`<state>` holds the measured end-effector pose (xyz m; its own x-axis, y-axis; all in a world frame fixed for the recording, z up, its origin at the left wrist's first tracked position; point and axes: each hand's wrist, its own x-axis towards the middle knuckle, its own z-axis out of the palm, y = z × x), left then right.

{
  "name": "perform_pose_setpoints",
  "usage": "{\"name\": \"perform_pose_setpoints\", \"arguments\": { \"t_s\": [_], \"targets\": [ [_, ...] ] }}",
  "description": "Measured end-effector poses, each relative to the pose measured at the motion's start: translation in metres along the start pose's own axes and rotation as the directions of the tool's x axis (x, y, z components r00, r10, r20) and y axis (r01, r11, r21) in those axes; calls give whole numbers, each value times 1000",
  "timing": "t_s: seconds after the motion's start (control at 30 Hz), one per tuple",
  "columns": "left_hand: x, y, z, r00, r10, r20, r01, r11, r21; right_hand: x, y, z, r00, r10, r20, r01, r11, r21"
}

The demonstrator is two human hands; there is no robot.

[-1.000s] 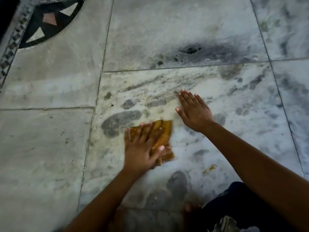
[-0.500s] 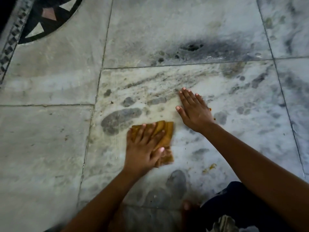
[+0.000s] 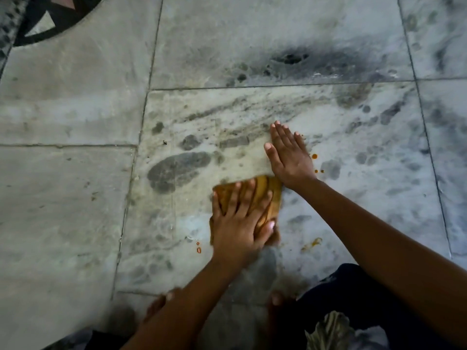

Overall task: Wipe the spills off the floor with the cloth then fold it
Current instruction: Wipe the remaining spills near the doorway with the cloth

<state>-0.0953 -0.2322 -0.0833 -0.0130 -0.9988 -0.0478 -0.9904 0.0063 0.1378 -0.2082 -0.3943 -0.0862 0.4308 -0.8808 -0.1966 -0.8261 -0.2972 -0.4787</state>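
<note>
— Where is the cloth [image 3: 273, 198]?

— On the floor [image 3: 75, 203], on the pale marble tile in the middle. It is bunched into a mustard-yellow pad under the left hand [image 3: 237, 223].

— How does that hand lie?

— Palm down, fingers straight and spread, pressing the cloth flat against the tile. The thumb lies over the cloth's near right corner.

— And the right hand [image 3: 288, 157]?

— Flat on the bare tile just beyond the cloth, fingers straight and close together, thumb out to the left. It grips nothing. Its wrist is right at the cloth's far right corner; whether they touch, I cannot tell.

— Is any of the spill on the tile?

— Yes. Small orange drops [image 3: 314, 156] sit just to the right of the right hand. Two reddish spots [image 3: 198, 249] lie by the near left corner of the cloth. An orange smear [image 3: 312, 243] lies to the cloth's right, beside the right forearm.

— What else is around?

— Dark grey blotches run through the marble. A black inlay pattern [image 3: 58, 24] shows at the far left corner. Bare toes [image 3: 276, 299] and dark clothing [image 3: 353, 294] are at the near edge.
</note>
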Motion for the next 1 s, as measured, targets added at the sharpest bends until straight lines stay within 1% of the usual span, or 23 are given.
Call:
{"name": "perform_pose_setpoints", "arguments": {
  "t_s": [0.07,0.13,0.17,0.2,0.27,0.3,0.33,0.37,0.4,0.5,0.57,0.63,0.67,0.7,0.77,0.8,0.83,0.87,0.9,1.0],
  "targets": [
    [-9,-23,-1,996,81,31,-82,997,16,-1,4,-1,1000,-17,20,18,998,-61],
    [11,-54,-6,997,64,52,-68,995,72,-1,7,-3,999,-32,20,34,992,-124],
    [30,-67,-9,998,10,58,-15,996,90,-1,7,-4,999,-35,22,37,989,-140],
    [52,-78,-14,995,-78,67,73,994,80,-1,7,-5,999,-34,30,38,988,-147],
    [100,-86,-23,955,-287,74,285,958,31,-1,7,-8,998,-40,45,47,987,-157],
    [121,-83,-26,933,-353,74,353,936,19,0,8,-10,998,-46,35,51,985,-164],
    [135,-75,-27,920,-384,80,383,923,21,-2,9,-12,999,-46,27,50,985,-168],
    [141,-63,-26,923,-374,84,373,927,27,-4,11,-14,999,-33,15,35,986,-163],
    [140,-48,-24,944,-320,85,318,947,32,-8,17,-17,1000,-4,-5,3,988,-153],
    [89,-3,-10,995,-64,76,61,997,37,-24,43,-26,992,101,-71,-110,984,-140],
    [46,5,-5,990,124,64,-125,992,8,-36,63,-34,980,159,-121,-176,974,-142],
    [27,-11,-6,967,245,75,-243,970,-29,-51,83,-41,962,225,-156,-246,961,-129],
    [30,-24,-7,967,242,76,-241,970,-23,-60,90,-42,951,259,-169,-281,952,-123],
    [41,-36,-9,978,193,82,-193,981,-8,-68,97,-42,938,292,-185,-316,942,-117],
    [81,-44,-14,995,5,95,-5,1000,7,-86,110,-41,913,348,-213,-377,919,-113],
    [106,-39,-17,992,-84,94,84,996,4,-93,116,-39,907,361,-216,-392,912,-120],
    [131,-30,-18,985,-144,90,144,990,8,-96,119,-38,909,359,-212,-390,912,-127],
    [152,-18,-18,981,-172,85,171,985,13,-97,121,-36,913,350,-208,-381,915,-134],
    [172,-1,-18,982,-166,93,166,986,11,-97,124,-36,912,349,-214,-381,915,-132],
    [190,50,-12,991,-75,114,77,997,-18,-95,124,-35,907,334,-257,-376,916,-139]
  ]
}}
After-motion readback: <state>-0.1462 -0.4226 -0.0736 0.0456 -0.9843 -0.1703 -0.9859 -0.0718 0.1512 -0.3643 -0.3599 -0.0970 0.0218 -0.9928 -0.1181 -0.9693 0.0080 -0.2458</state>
